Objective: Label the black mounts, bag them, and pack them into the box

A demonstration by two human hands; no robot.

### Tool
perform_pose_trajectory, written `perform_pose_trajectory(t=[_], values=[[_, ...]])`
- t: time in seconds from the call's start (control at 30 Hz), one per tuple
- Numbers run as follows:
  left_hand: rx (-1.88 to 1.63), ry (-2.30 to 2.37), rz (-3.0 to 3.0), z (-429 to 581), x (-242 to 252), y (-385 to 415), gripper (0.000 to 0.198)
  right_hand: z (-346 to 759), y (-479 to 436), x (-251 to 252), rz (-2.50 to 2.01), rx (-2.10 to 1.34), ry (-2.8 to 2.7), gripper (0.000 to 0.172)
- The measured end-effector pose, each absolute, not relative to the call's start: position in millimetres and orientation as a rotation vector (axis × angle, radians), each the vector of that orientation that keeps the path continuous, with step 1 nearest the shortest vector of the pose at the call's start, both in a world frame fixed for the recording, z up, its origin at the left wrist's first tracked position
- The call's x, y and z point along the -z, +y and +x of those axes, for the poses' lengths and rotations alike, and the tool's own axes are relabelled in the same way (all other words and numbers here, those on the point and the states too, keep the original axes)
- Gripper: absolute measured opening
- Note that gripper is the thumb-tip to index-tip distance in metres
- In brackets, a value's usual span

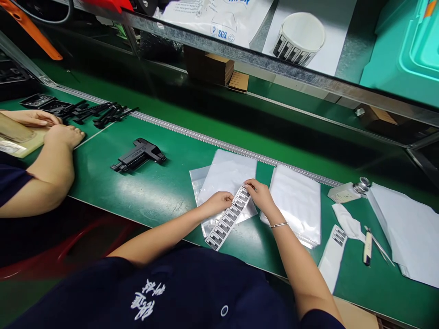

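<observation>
A white strip of black stickers [224,225] runs slantwise in front of me, over clear plastic bags [222,171]. My right hand [259,193] pinches its upper end. My left hand [219,202] is closed, with fingertips at the strip's left edge near the top; exactly what they grip is partly hidden. Right of my hands lies a stack of clear plastic bags [297,201]. Off to the left, a dark grey plastic tool part [139,156] marked BOSCH rests on the green table [178,183].
A co-worker's hands [63,132] rest at far left beside black parts [98,112]. To my right are a metal-topped bottle [350,191], a utility knife [367,246], tweezers [382,249], a shorter sticker strip [334,256] and white sheets [408,228]. A sticker roll [300,39] stands on the overhead shelf.
</observation>
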State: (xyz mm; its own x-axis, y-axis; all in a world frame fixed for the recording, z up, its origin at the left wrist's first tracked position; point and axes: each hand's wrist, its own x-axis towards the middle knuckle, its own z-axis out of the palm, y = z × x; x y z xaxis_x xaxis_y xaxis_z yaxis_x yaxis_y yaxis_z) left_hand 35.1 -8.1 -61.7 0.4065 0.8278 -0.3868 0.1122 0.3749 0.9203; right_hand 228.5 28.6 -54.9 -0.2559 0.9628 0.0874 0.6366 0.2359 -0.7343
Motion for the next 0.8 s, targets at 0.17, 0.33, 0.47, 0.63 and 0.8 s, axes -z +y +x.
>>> perform_pose_trajectory(t=[0.17,0.33,0.47,0.63,0.8], values=[[-0.610,1.091,1.064,36,61,-10,0.010,225,24,53,-1.472,-0.734,-2.016,0.018],[-0.598,1.092,1.046,35,54,-14,0.005,223,21,52,-1.480,-0.707,-2.031,0.019],[-0.619,1.159,1.070,37,54,-14,0.011,221,22,50,-1.477,-0.715,-2.020,0.018],[-0.731,1.246,1.185,26,41,-4,0.023,233,-7,41,-1.590,-0.795,-1.805,0.031],[-1.014,1.586,1.556,-18,-5,36,0.035,225,-65,49,-1.469,-1.261,-1.814,0.021]])
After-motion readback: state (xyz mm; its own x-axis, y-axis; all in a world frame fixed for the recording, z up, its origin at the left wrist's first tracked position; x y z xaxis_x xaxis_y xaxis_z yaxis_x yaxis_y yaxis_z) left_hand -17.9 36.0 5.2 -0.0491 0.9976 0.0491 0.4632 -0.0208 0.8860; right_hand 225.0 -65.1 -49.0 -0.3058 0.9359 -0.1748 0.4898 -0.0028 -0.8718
